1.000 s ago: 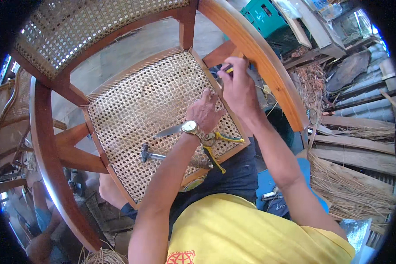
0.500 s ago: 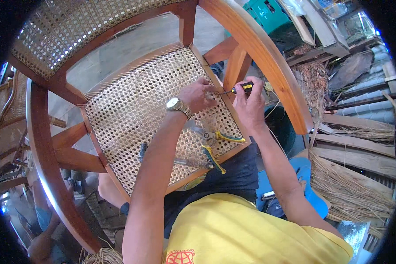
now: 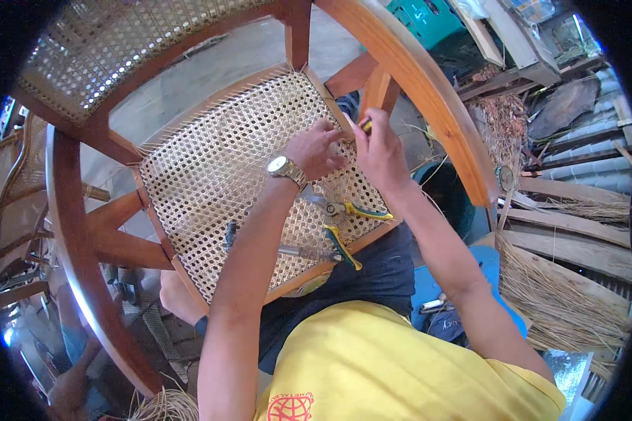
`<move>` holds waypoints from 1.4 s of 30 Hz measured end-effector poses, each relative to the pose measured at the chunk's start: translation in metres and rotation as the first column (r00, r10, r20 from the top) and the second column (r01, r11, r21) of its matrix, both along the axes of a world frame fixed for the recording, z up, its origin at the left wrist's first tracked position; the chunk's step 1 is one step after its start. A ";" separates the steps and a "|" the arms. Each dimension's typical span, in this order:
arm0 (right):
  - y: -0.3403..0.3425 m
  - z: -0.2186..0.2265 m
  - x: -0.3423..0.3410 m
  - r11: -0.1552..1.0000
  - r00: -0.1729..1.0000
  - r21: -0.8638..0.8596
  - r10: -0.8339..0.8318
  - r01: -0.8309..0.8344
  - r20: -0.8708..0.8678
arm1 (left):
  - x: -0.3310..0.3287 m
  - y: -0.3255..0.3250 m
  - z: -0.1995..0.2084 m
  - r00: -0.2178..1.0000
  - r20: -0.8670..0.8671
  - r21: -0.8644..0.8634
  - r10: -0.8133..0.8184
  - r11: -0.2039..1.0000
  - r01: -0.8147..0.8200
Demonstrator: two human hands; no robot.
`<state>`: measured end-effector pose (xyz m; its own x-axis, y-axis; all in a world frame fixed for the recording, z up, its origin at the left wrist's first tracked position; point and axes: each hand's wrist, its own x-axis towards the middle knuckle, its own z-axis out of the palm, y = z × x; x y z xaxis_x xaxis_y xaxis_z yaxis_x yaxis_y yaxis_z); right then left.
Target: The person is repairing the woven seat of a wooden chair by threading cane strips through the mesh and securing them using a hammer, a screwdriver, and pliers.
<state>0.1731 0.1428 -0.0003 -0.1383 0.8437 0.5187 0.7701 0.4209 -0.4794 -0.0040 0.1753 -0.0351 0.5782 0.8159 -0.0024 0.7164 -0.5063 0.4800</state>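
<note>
From where I stand, the cane seat [image 3: 211,168] sits inside its wooden frame, the open pattern reaching all four rails; I'd judge the weaving mostly done, with edge work left, for a fringe of loose strand ends [image 3: 221,100] sticks up along the far rail, seemingly untrimmed; the right side rail [image 3: 321,91] looks like the spot being worked. The right hand [image 3: 380,153] is raised just beside that rail, its fingers closed round a small tool with a yellow-and-black handle [image 3: 366,126], the tip hidden from me; the left hand [image 3: 319,149] lies palm down over the cane near the same rail, fingers bent, and I cannot tell whether they pinch a strand; yellow-handled snips [image 3: 338,210] lie open on the seat, beside a hammer [image 3: 305,252] partly covered by the left forearm.
</note>
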 end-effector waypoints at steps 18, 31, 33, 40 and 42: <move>0.059 0.084 -0.032 0.983 0.938 -0.022 0.182 -0.184 0.293 | -0.118 -0.214 0.026 0.118 0.745 -0.440 0.657 0.616 -0.653; -0.150 0.063 -0.108 0.401 0.466 -0.323 0.339 -0.857 -0.817 | -0.076 -0.209 0.111 -0.157 0.944 -0.330 0.290 0.802 -0.499; -0.156 0.067 -0.088 0.286 0.632 -0.565 0.383 -0.774 -0.673 | -0.087 -0.216 0.110 0.036 0.932 -0.278 0.360 0.776 -0.567; -0.159 0.034 -0.052 0.543 0.634 -0.439 0.241 -0.716 -0.735 | -0.077 -0.243 0.074 -0.096 0.675 -0.707 0.731 0.604 -0.368; -0.162 0.030 -0.067 0.524 0.588 -0.377 0.322 -0.763 -0.742 | -0.044 -0.241 0.075 -0.078 0.663 -0.727 0.744 0.616 -0.304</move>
